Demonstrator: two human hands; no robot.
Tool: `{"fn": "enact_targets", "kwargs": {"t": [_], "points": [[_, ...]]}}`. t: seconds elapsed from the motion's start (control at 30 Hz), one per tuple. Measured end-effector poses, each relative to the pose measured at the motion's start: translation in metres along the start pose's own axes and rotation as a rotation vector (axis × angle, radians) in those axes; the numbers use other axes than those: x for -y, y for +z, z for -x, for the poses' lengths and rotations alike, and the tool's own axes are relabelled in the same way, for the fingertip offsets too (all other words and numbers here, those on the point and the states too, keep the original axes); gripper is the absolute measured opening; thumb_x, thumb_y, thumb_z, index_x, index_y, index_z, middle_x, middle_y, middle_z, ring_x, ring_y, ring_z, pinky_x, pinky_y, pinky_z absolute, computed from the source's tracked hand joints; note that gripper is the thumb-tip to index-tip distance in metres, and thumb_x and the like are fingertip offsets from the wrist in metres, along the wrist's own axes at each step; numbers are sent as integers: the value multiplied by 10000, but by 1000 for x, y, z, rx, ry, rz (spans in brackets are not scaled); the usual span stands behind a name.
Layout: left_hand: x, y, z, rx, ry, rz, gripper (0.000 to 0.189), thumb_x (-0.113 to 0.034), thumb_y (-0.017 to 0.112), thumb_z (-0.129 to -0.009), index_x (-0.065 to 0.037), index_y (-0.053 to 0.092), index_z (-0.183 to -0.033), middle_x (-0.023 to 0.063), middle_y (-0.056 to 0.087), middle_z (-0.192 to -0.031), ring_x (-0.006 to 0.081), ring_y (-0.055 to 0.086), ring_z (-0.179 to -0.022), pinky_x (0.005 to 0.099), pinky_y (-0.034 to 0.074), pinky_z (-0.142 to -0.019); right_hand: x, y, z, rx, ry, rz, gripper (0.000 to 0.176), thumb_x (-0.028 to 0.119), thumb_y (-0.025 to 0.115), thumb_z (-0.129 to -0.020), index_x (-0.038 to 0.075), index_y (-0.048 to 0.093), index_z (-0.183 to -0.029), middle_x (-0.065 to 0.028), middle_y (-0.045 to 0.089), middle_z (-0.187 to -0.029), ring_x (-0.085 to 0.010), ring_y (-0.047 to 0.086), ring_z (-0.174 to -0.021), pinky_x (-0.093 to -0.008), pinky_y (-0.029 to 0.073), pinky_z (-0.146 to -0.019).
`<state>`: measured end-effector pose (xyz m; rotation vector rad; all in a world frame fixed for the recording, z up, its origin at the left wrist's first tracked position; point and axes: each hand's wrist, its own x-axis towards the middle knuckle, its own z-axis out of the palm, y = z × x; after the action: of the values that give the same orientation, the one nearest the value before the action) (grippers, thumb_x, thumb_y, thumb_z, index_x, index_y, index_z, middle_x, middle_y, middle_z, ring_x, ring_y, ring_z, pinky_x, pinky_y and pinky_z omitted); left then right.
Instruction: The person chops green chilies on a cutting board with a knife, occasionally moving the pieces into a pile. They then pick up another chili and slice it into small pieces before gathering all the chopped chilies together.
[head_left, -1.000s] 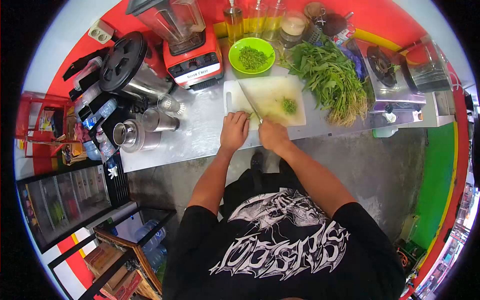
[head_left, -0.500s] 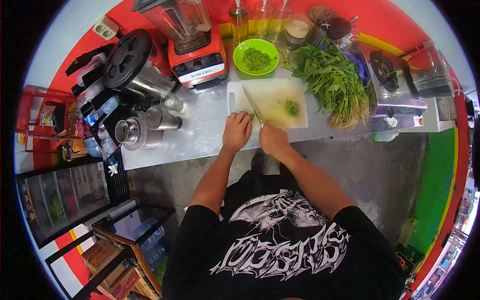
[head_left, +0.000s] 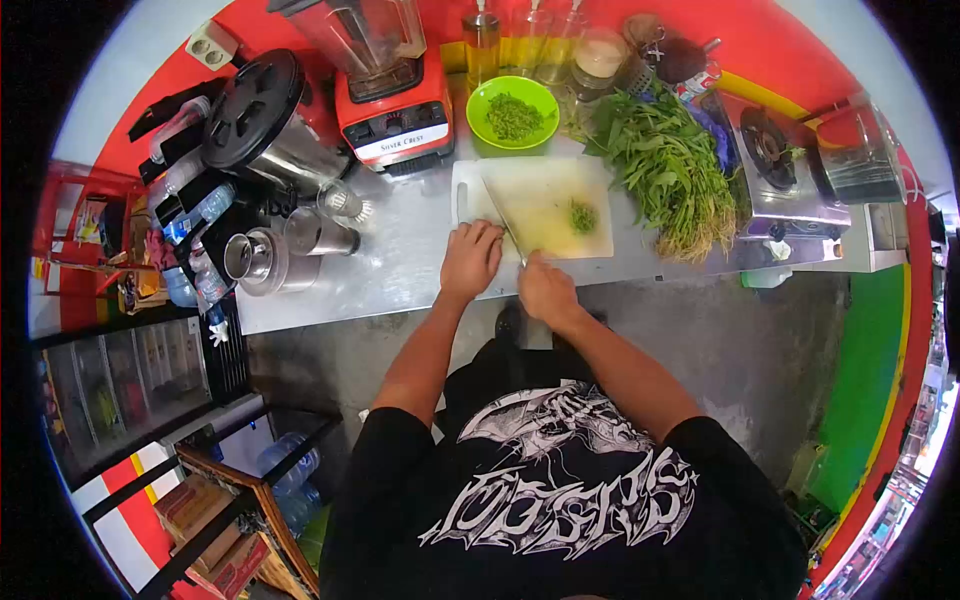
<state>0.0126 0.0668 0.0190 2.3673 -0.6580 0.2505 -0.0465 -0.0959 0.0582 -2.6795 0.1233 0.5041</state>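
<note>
My right hand [head_left: 547, 289] is closed around the handle of a kitchen knife [head_left: 504, 219], whose blade slants up and left over the white cutting board [head_left: 533, 180]. On the board's near left edge rests my left hand [head_left: 471, 262], its fingers curled beside the blade. Whatever those fingers pin down is too small or hidden to name. A small heap of chopped greens [head_left: 583, 215] lies on the right part of the board. Behind it stands a lime-green bowl [head_left: 484, 137] with more chopped greens [head_left: 514, 117] in it.
A large bunch of leafy greens [head_left: 672, 165] with roots lies right of the board, before a gas stove [head_left: 790, 200]. A red blender [head_left: 393, 115] stands behind left, near a steel pot [head_left: 285, 150] and metal cups [head_left: 320, 235]. Oil bottles [head_left: 482, 45] line the back.
The knife's handle end and my right hand have shifted slightly toward me. My left hand stays in nearly the same spot, and the view has tilted a little.
</note>
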Motion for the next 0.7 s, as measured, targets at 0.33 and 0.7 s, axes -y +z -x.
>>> {"fn": "enact_targets", "kwargs": {"t": [0.33, 0.7], "points": [[2, 1, -1, -12, -28, -9, 209, -125, 642, -891, -102, 657, -1098, 74, 596, -1014, 304, 543, -964, 423, 428, -854, 11, -8, 4, -30, -43, 10, 211, 61, 517, -905, -81, 587, -1045, -294, 709, -924, -447, 708, -908, -510, 551, -851], [4, 0, 0, 32, -40, -8, 213, -142, 648, -875, -121, 639, -1086, 65, 572, -1003, 291, 533, -974, 419, 418, -849, 13, -21, -1, 43, -188, 12, 231, 120, 540, -921, -63, 593, -1050, -314, 693, -1042, -476, 694, -946, -515, 548, -855]]}}
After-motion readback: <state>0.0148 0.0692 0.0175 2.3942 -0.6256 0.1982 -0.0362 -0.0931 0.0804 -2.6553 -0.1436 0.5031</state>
